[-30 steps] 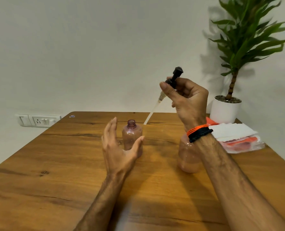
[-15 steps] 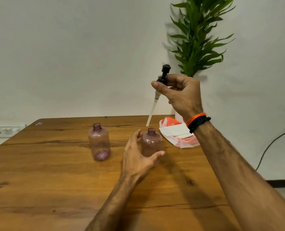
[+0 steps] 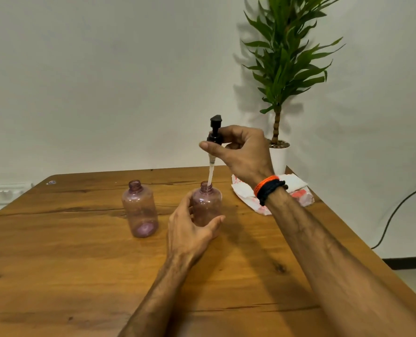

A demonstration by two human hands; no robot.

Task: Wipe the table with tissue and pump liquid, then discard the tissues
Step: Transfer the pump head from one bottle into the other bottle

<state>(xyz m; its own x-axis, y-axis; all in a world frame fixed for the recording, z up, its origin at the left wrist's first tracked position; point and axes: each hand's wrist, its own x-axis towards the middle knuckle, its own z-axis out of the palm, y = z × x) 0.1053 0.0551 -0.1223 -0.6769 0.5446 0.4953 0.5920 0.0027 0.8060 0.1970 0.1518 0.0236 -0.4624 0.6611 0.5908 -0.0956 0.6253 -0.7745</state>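
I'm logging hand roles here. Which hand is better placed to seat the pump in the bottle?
Right. The right hand already pinches the pump, its tube tip at the mouth of the bottle. The left hand grips that bottle, steadying it.

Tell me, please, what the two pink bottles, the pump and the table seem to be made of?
The two pink bottles look like clear tinted plastic: the table shows through them.

The pump in the right hand seems black, matte plastic, with a whitish, translucent tube.

The table looks like wood with a smooth, low-sheen finish; grain, knots and cracks show, though a veneer is possible.
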